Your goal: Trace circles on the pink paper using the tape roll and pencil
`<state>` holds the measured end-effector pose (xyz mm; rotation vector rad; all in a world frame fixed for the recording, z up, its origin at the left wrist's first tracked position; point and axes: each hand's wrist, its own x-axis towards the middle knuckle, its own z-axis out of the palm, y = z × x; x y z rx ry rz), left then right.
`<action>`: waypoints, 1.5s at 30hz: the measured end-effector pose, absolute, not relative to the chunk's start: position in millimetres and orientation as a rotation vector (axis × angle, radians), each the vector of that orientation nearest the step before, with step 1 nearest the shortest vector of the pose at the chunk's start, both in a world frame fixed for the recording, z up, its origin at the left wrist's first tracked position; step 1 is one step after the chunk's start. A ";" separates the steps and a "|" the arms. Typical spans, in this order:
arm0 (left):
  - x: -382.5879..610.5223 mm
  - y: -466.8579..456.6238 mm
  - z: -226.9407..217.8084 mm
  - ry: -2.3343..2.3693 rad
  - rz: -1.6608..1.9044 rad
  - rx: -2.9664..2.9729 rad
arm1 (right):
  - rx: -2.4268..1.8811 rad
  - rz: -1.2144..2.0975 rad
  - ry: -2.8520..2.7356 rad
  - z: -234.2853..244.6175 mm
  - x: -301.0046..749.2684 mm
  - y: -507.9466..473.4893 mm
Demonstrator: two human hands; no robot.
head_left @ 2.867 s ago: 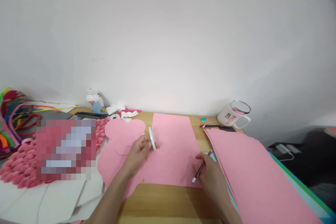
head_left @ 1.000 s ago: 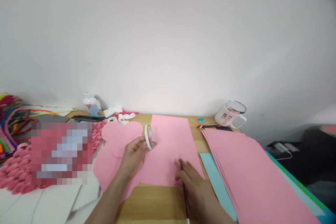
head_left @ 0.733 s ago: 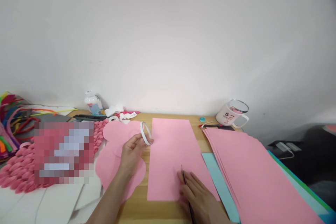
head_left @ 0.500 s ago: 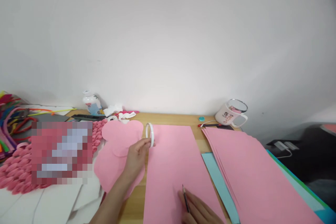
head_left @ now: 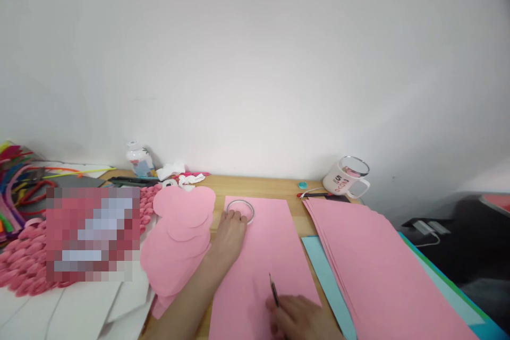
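Observation:
A thin white ring (head_left: 253, 213) lies flat near the far left corner of a pink paper sheet (head_left: 274, 244). The fingers of my left hand (head_left: 231, 234) are bent over its near edge and hold it against the sheet. My right hand (head_left: 298, 316), closer to me, is closed around a dark pencil (head_left: 274, 292). The pencil's sharpened tip points up and away, and it seems to be above the paper. Left of the sheet are several overlapping pink paper cutouts (head_left: 175, 260) with rounded edges, partly covered by my left forearm.
On the right, a stack of pink paper (head_left: 370, 255) overlaps a light blue sheet (head_left: 329, 281). Behind it stands a white mug (head_left: 342, 178). A white bottle (head_left: 141, 159) and crumpled tissue (head_left: 171, 170) sit by the wall. A pink braided mat (head_left: 24, 263) lies left.
My left hand has brought the ring down from upright to flat on the pink sheet, moving slightly right. My right hand still holds the pencil and has shifted little.

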<state>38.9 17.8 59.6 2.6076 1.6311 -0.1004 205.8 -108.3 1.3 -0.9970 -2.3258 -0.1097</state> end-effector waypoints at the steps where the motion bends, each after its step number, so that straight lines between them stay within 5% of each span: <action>1: 38.0 17.2 56.0 1.647 -0.063 2.592 | -1.109 0.072 -2.217 11.3 203.7 -96.8; 6: 36.2 18.9 39.0 1.697 0.123 2.580 | -1.424 0.651 -1.528 31.6 183.7 -6.4; 28: 36.5 24.4 -4.7 1.685 0.479 2.686 | -1.566 0.584 -1.368 -5.6 157.4 45.3; 45: 41.9 39.6 6.9 1.614 0.480 2.640 | -1.506 0.673 -1.299 -1.4 158.3 43.5</action>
